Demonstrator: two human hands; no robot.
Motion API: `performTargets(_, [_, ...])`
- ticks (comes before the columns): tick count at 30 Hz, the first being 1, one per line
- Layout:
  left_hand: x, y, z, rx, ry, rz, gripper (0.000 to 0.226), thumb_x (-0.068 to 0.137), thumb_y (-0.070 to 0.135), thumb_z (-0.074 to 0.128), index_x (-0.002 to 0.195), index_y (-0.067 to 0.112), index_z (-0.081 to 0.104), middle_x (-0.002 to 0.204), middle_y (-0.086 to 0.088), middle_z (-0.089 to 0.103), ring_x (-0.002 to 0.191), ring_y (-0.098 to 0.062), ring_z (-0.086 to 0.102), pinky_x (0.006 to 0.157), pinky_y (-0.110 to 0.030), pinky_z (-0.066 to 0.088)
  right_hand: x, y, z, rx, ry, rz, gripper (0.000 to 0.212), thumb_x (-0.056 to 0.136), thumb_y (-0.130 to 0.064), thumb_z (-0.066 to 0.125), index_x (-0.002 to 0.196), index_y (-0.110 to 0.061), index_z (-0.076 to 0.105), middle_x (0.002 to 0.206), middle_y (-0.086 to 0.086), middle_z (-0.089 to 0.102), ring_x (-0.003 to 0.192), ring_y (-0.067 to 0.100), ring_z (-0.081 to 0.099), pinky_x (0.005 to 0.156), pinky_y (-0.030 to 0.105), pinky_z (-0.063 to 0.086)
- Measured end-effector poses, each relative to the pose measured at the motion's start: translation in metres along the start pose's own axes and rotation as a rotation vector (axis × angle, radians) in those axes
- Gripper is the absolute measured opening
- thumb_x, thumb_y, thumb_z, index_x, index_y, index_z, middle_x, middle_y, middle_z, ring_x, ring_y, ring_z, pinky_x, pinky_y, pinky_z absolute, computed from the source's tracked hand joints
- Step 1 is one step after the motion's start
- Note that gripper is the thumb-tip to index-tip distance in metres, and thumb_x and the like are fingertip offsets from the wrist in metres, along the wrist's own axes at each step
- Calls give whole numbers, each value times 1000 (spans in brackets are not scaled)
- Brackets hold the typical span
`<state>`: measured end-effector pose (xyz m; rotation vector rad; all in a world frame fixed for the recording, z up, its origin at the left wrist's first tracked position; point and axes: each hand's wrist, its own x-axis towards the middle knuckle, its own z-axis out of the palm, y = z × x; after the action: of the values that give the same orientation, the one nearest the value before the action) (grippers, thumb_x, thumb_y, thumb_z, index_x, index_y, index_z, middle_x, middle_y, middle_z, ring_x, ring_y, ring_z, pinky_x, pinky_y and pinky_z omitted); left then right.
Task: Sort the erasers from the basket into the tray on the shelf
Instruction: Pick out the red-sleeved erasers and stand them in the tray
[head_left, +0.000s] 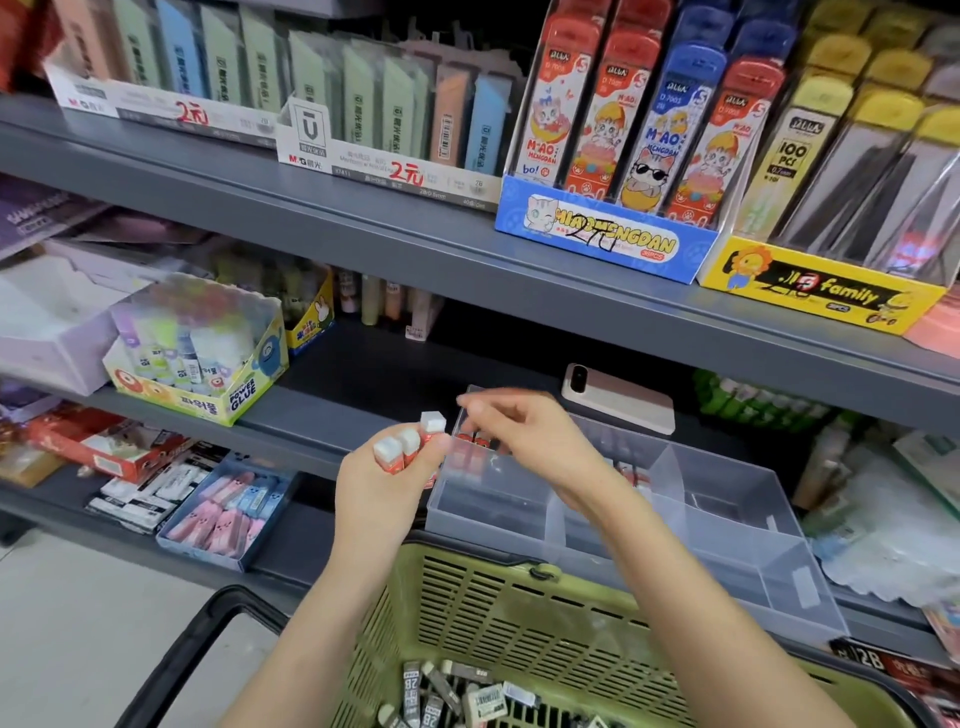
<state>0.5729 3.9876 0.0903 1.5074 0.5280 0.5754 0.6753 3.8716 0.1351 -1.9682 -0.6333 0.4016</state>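
Observation:
My left hand (384, 483) grips three white erasers in red sleeves (410, 441), held upright just left of the clear divided tray (727, 499) on the shelf. My right hand (524, 431) hovers over the tray's far-left compartment, fingers pinched together; I see nothing clearly held in them. A few red-sleeved erasers (475, 444) lie in that compartment under the hand. Below, the green basket (467, 597) holds several grey and white erasers (457, 691).
A phone (618, 397) lies on the shelf behind the tray. A glue-stick box (208, 364) stands to the left; a blue tray of pink and blue erasers (228, 512) sits on the lower shelf. Pencil-lead boxes fill the shelf above.

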Motion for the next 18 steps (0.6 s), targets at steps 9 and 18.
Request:
performTargets(9, [-9,9,1,120,-75,191,20,83,28,70,79,47,66,79,30,67,79,10,61,65,-2,42,-31,-16,-6,98,36,-134,12,86,-9,64,87,-19,69,86,-4,70,77,5,62,71,20,50])
performTargets(18, [-11,28,27,55,-99,197,10,88,28,62,90,34,54,68,15,66,61,-2,61,58,-11,45,-58,41,-94,51,653,134,18,82,-10,66,70,-22,65,75,-3,67,54,0,54,53,12,40])
